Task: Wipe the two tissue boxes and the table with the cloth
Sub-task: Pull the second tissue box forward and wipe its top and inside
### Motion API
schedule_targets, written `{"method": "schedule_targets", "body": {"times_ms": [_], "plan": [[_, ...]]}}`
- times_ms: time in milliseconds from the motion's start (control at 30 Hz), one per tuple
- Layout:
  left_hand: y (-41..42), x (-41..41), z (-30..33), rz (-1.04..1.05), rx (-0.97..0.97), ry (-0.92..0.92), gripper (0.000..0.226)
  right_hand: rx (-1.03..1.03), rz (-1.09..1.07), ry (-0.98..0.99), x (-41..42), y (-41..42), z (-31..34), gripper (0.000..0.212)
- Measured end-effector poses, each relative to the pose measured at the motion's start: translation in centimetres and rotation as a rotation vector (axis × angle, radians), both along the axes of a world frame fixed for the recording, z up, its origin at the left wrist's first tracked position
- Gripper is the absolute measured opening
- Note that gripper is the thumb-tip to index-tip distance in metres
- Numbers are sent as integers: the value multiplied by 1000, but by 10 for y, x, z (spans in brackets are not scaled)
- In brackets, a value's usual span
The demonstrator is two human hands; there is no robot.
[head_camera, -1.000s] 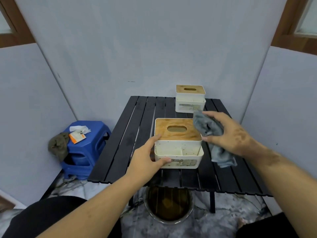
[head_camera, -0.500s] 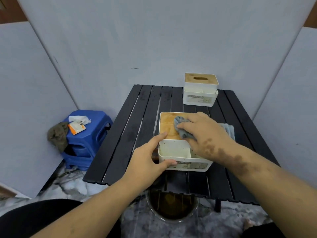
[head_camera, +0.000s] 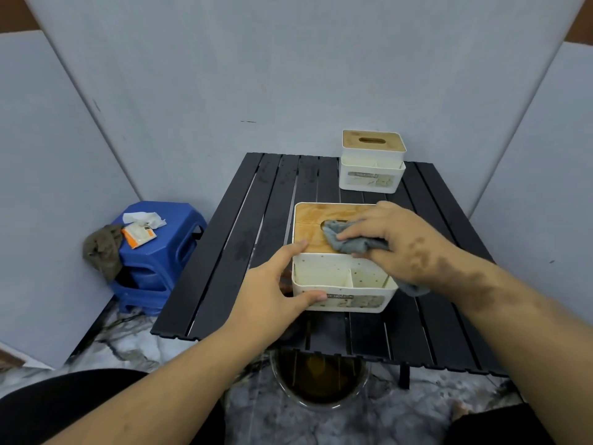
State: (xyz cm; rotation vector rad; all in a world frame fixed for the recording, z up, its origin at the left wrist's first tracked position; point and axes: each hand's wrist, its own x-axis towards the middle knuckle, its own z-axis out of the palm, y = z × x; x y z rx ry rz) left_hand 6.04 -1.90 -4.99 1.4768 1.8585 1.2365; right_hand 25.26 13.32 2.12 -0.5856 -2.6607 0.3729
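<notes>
- Head view: we press the grey cloth [head_camera: 354, 243] onto the wooden lid of the near tissue box [head_camera: 340, 277], our right hand [head_camera: 398, 244] bunched around the cloth with fingers flat on top of it, just beside the lid's slot.
- A tail of the cloth hangs past the box's right side, under our right wrist.
- Our left hand [head_camera: 272, 289] braces the same box at its left front corner, spread wide: thumb along the front wall, fingers up the left side to the lid's edge.
- This box stands towards the front of the black slatted table [head_camera: 224, 284], roughly mid-width; its open front compartments look speckled with dirt.
- The far tissue box [head_camera: 372, 162] stands at the back edge of the tabletop, towards the right back corner, well apart from both hands.
- We judge the task to be at an early stage: the near box's lid is being wiped, while its walls and compartments, the far box and the tabletop still appear to need wiping.
- Smudges show on the left slats of the tabletop.
- Off the table to the left, a blue stool [head_camera: 160, 252] carries a brownish rag, a packet and a crumpled tissue.
</notes>
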Motion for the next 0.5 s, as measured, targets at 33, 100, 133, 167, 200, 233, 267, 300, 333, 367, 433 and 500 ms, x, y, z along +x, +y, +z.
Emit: {"method": "schedule_targets", "body": {"times_ms": [33, 100, 133, 167, 200, 233, 267, 300, 333, 367, 433, 500], "plan": [[0, 0, 1, -3, -2, -2, 85, -14, 8, -26, 3, 2, 3, 36], [-2, 1, 2, -10, -11, -9, 86, -129, -9, -90, 25, 15, 12, 39], [-2, 1, 2, -13, -14, -14, 86, -195, -39, -114, 38, 23, 16, 42], [-2, 1, 2, -14, -16, -17, 85, -237, -75, -132, 50, 29, 21, 44], [-2, 1, 3, -13, -16, -18, 85, -256, -97, -140, 58, 33, 24, 45], [-2, 1, 3, -13, -15, -16, 85, -257, -114, -145, 60, 35, 25, 45], [-2, 2, 3, -11, -14, -16, 85, -249, -114, -147, 56, 32, 27, 43], [-3, 2, 4, -9, -12, -17, 85, -233, -103, -153, 46, 27, 27, 39], [-3, 3, 5, -6, -10, -19, 84, -208, -80, -158, 32, 19, 26, 35], [-2, 3, 5, -4, -7, -22, 84, -177, -61, -155, 15, 9, 25, 31], [-2, 3, 6, -5, 7, -34, 83, -76, -35, -157, -16, -8, 16, 27], [-3, 4, 7, -7, 12, -49, 82, -32, -24, -184, -27, -11, 12, 27]]}}
